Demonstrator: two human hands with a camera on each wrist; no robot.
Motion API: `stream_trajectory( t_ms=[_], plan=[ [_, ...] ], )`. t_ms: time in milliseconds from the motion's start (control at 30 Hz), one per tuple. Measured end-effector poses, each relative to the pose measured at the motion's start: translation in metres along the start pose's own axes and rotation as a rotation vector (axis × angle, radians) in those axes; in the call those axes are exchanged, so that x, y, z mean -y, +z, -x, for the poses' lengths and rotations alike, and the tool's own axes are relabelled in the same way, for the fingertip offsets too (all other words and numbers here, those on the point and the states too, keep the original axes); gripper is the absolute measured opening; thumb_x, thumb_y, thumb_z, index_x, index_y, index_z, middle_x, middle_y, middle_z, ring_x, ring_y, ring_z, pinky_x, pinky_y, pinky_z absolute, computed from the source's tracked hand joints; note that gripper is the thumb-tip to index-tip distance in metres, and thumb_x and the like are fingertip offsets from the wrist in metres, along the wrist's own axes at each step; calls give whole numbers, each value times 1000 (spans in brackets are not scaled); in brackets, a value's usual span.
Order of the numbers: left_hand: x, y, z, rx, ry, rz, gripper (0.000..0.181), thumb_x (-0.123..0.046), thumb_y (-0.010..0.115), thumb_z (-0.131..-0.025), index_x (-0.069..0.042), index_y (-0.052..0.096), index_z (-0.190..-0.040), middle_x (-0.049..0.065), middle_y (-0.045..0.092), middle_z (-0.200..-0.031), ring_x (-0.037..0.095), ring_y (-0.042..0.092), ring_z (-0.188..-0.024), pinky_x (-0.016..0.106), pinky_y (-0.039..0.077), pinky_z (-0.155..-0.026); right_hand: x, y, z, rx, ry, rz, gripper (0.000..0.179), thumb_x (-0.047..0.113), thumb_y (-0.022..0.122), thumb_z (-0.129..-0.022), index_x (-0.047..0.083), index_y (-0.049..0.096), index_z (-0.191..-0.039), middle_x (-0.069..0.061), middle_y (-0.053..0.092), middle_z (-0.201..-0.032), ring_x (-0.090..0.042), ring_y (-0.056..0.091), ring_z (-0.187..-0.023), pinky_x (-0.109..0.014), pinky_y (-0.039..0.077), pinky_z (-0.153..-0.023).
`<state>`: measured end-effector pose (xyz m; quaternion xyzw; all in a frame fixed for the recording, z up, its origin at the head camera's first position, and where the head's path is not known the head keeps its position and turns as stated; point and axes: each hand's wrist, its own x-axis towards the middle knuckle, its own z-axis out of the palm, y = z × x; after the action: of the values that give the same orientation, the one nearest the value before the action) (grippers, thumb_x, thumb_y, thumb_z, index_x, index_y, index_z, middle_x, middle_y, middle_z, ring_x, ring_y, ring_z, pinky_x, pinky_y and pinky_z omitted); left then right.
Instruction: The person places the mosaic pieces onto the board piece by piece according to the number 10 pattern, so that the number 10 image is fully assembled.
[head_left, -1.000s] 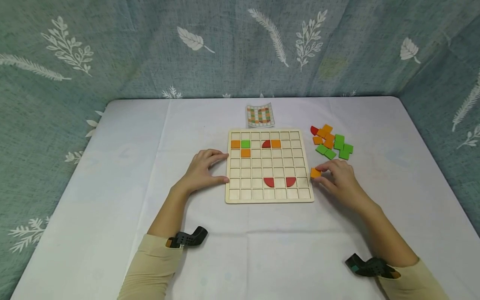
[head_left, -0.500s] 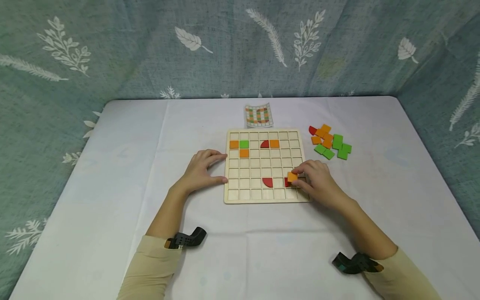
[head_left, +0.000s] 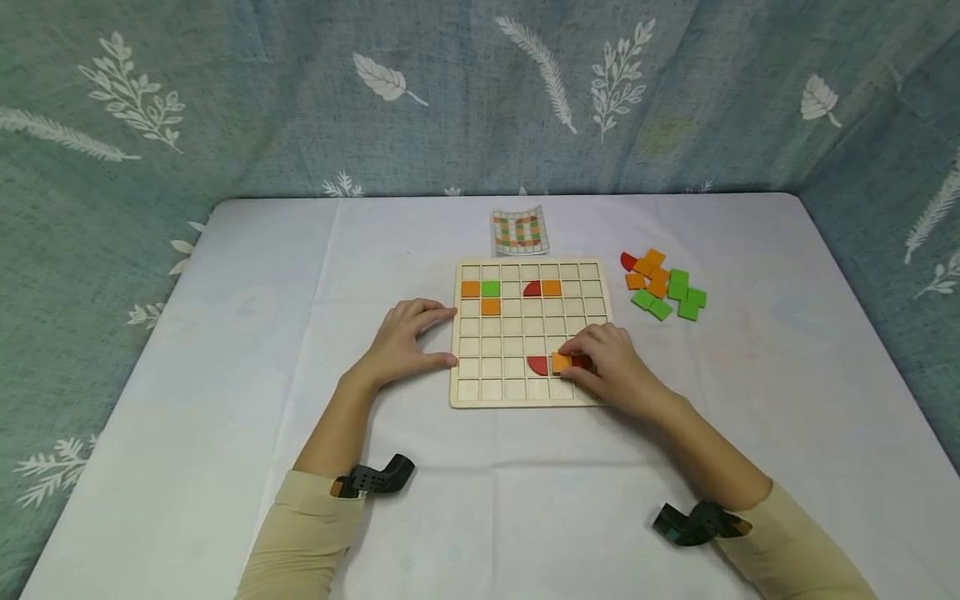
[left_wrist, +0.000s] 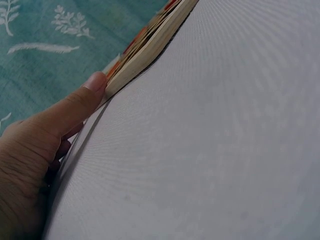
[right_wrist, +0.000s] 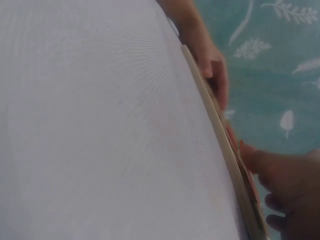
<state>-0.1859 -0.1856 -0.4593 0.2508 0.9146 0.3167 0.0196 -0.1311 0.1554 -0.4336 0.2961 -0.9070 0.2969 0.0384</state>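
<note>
A square wooden grid board (head_left: 510,403) lies on the white-covered table. My right hand (head_left: 618,371) pinches an orange square tile (head_left: 560,362) between thumb and fingertips, over a cell in the board's lower part. Just left of that tile sits a red quarter-round tile (head_left: 537,365); a second red one is mostly hidden under my right fingers. With thumb and fingers spread, my left hand (head_left: 401,342) touches the board's left edge; the left wrist view shows its thumb (left_wrist: 96,82) against that edge. Orange, green and red tiles sit in upper cells, among them a green square tile (head_left: 491,288).
To the right of the board lie loose tiles: several orange tiles (head_left: 635,282), several green tiles (head_left: 678,285) and a red tile (head_left: 627,261). A small pattern card (head_left: 521,232) lies behind the board. A leaf-print curtain (head_left: 450,100) hangs beyond the table.
My right hand has carried the orange tile leftward from beside the board's right edge to over the cell between the two lower red tiles. The left hand stays in place.
</note>
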Motion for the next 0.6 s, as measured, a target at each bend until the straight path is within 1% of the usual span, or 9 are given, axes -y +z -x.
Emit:
stream_trajectory(
  t_ms=[167, 367, 467, 600],
  plan=[
    [0, -1, -1, 3, 8, -5, 76, -51, 79, -68, -16, 56, -132, 5, 51, -127, 26, 40, -120, 46, 29, -99, -3, 4, 0, 6, -3, -4, 26, 20, 77, -79, 8, 66, -101, -5, 59, -98, -20, 43, -88, -37, 29, -78],
    [0, -3, 0, -5, 5, 0, 76, -46, 82, -67, -16, 56, -132, 5, 52, -125, 26, 41, -119, 46, 29, -99, -4, 6, -2, -6, 2, -43, 26, 19, 78, -78, 9, 67, -100, -4, 58, -94, -18, 40, -85, -37, 27, -77],
    [0, -2, 0, -1, 6, -2, 76, -47, 81, -68, -16, 56, -132, 5, 52, -126, 26, 41, -120, 46, 28, -99, -5, 6, -1, -12, 15, -57, 27, 19, 78, -77, 9, 67, -100, -4, 59, -94, -18, 40, -84, -37, 26, -77],
    [0, 0, -1, 0, 9, -4, 76, -49, 80, -68, -16, 56, -132, 6, 52, -126, 26, 41, -119, 46, 28, -99, -6, 2, 0, -43, 33, -78, 28, 19, 79, -77, 8, 68, -101, -5, 60, -95, -18, 40, -86, -36, 26, -77]
  ],
)
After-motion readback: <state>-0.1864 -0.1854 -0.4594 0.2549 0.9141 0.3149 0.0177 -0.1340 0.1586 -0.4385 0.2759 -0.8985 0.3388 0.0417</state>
